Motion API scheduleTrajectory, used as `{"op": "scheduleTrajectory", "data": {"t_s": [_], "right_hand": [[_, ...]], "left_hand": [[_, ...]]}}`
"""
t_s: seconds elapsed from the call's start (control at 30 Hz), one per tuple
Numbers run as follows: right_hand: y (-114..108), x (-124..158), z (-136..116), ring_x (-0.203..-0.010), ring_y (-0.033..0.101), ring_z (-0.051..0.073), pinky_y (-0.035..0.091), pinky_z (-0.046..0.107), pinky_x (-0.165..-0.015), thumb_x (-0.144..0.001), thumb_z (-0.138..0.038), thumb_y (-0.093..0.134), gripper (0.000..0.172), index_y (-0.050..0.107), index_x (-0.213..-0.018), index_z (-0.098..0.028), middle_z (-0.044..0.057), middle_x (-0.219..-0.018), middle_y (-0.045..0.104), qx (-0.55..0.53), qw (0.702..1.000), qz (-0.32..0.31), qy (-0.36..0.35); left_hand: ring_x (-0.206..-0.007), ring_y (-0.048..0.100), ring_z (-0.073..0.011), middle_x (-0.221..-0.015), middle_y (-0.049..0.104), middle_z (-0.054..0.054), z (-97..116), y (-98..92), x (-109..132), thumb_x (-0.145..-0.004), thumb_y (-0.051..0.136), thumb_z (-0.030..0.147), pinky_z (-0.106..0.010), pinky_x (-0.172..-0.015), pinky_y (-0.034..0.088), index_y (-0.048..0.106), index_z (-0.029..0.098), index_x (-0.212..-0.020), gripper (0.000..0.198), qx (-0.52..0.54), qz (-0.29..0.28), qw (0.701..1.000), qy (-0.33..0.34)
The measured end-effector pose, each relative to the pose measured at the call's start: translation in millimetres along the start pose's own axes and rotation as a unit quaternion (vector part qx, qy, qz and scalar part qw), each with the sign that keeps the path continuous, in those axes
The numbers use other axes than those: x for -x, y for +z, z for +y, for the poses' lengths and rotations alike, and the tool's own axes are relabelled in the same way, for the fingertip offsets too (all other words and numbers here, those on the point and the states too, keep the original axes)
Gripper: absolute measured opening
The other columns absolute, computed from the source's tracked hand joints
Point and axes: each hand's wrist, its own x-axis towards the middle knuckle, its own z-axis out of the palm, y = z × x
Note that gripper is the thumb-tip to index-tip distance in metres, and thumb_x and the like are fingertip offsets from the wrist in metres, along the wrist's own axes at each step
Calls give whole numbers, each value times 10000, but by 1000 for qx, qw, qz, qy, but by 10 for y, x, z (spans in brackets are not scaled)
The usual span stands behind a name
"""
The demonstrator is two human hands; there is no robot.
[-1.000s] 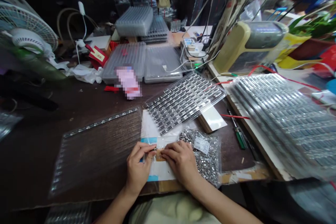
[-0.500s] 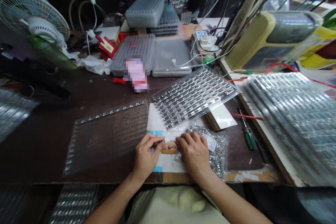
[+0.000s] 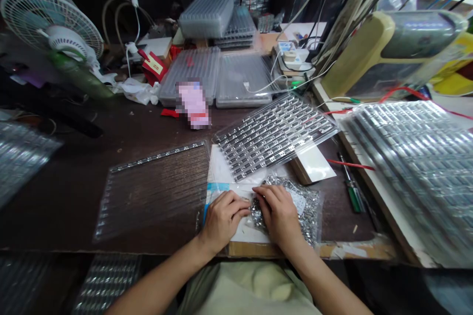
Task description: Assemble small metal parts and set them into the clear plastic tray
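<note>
"Several clear plastic blister trays (image 3: pixel 406 172) lie heaped at the right end of one long, dark wooden workbench (image 3: pixel 70 182). What else is that big?"

"A white desk fan (image 3: pixel 51 19) stands at the far left, and a cream-and-grey machine (image 3: pixel 388 54) sits at the far right. More clear trays are stacked along the back."

"And nearer the person?"

"A clear tray of silver metal parts in neat rows (image 3: pixel 275 135) lies tilted, one edge on a white-topped block (image 3: pixel 314 165). A clear blister sheet (image 3: pixel 155 192) lies flat on the bench to its left."

"What's under the hands?"

"A white paper sheet (image 3: pixel 227 172), with a clear plastic bag of small silver parts (image 3: pixel 308 216) lying across its right side."

"How do the hands stand?"

"Close together. The left hand (image 3: pixel 223 219) rests curled on the paper, just beside the bag. The right hand (image 3: pixel 279 214) lies on the bag, its fingers (image 3: pixel 262 197) pressed among the silver parts."

"Gripping?"

"I can't tell."
</note>
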Motion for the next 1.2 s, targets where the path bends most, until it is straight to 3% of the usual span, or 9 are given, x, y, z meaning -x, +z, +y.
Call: {"op": "scheduleTrajectory", "data": {"t_s": [0.37,0.47,0.53,0.63,0.73,0.8,0.97,1.1,1.2], "right_hand": [[-5,-14,-17,-839,558,199,432,345,-734,-921,-190,455,193,634,-990,-210,59,-894,649,-5,1000,-4,19],[-8,-17,-15,-863,566,201,446,348,-748,-918,-177,443,224,623,-1048,-212,65,-923,649,-13,1000,4,11],[-7,-19,-12,-863,568,200,452,347,-746,-916,-166,437,236,616,-1063,-212,66,-935,650,-17,1000,4,1],[-4,-21,-17,-827,573,191,454,335,-740,-914,-164,458,179,615,-990,-203,56,-895,652,-30,1000,6,-7],[0,-18,-20,-778,582,177,449,313,-704,-908,-181,499,110,605,-926,-200,38,-841,661,-39,999,4,-19],[5,-13,-11,-751,586,170,439,304,-675,-904,-198,521,88,609,-904,-204,27,-818,670,-37,999,-4,-25],[29,4,-3,-731,598,165,428,302,-657,-905,-230,527,107,628,-872,-213,20,-787,678,-20,1000,-17,-12],[-1,-6,-66,-714,605,167,433,299,-639,-897,-225,532,105,628,-854,-222,14,-766,674,-20,1000,-14,-9],[-153,-50,-54,-791,624,177,466,317,-698,-897,-202,508,120,621,-871,-232,30,-839,682,-24,1000,10,-9]], "left_hand": [[-764,606,-162,-771,644,-33,29,21,13,-825,630,157,-279,-685,495,710,211,-854,101,5,-9,1000,3],[-741,610,-147,-767,641,-26,-26,-105,-91,-831,621,158,-259,-677,493,719,223,-858,120,24,23,999,-5],[-731,602,-144,-781,635,-24,-181,-299,-270,-843,606,178,-261,-683,482,720,227,-885,130,-7,67,997,-29],[-766,586,-166,-830,631,-28,-579,-673,-594,-835,614,235,-290,-721,463,714,226,-923,134,-102,129,982,-88],[-846,563,-204,-865,628,-41,-978,-953,-774,-821,619,288,-325,-780,444,730,226,-829,128,-205,124,964,-112],[-878,546,-223,-901,625,-49,-1137,-1034,-779,-816,615,308,-348,-808,428,730,226,-804,142,-257,114,952,-119],[-925,540,-249,-970,632,-58,-1114,-987,-792,-828,573,290,-367,-796,392,715,239,-869,156,-309,110,937,-123],[-913,581,-228,-968,686,-34,-933,-817,-1127,-863,537,299,-373,-841,363,705,255,-908,178,-276,55,956,-82],[-913,603,-241,-932,717,-40,-856,-683,-1407,-846,569,338,-379,-846,358,710,252,-875,168,-267,9,960,-88]]}}
